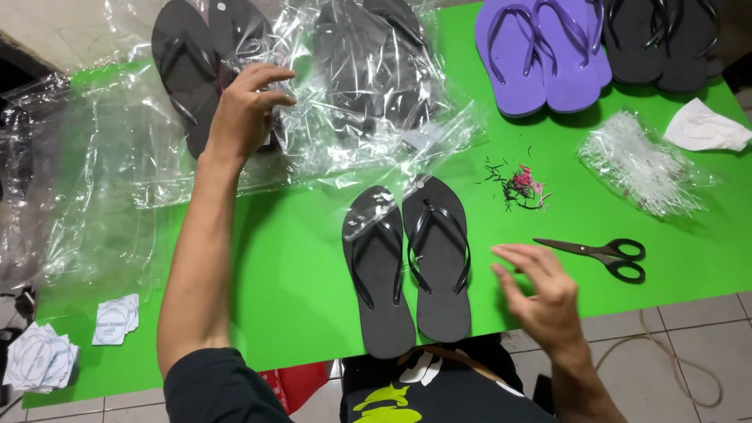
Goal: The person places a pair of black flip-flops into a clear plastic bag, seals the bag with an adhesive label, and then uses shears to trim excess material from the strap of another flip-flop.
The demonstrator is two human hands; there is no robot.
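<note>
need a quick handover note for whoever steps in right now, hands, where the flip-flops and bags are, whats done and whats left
Left hand: reaching out over the clear plastic bags at the far side of the green table, fingers curled on the plastic.
Right hand: open, holds nothing, hovering beside the loose black flip-flop pair, near the scissors.
Done: several black pairs lie inside clear bags at the far left and middle.
Left: the near black pair lies unbagged; a purple pair and more black pairs at the far right are also unbagged.
</note>
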